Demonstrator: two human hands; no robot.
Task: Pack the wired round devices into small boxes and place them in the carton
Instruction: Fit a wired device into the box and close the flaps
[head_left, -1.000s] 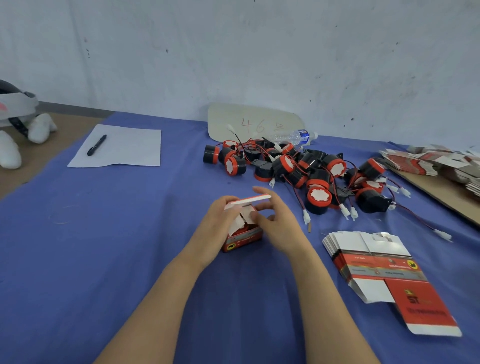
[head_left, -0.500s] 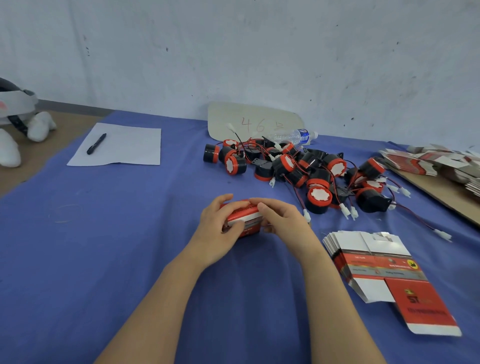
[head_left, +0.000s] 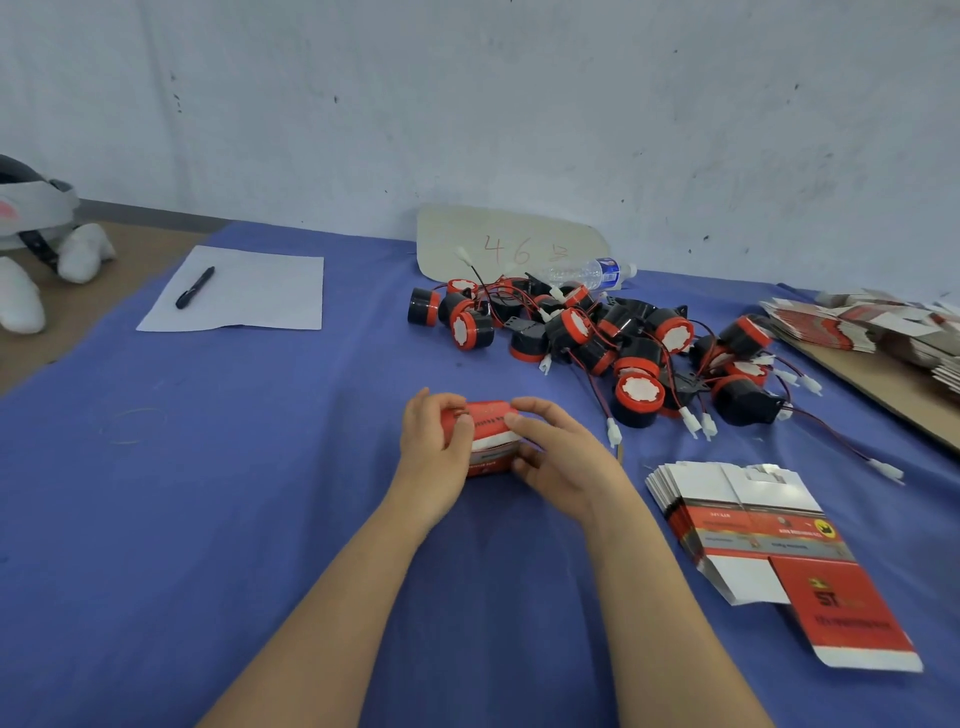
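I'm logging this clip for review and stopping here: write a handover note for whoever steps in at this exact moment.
Left hand: grips the left end of the small red box.
Right hand: holds its right end, fingers over the top.
The box rests on the blue cloth, top flap apparently down; contents not visible.
Pile of wired round devices lies loose behind it, and flat box blanks are stacked to the right.
No carton in view.
Left: place this box in the carton, then pack the pile.
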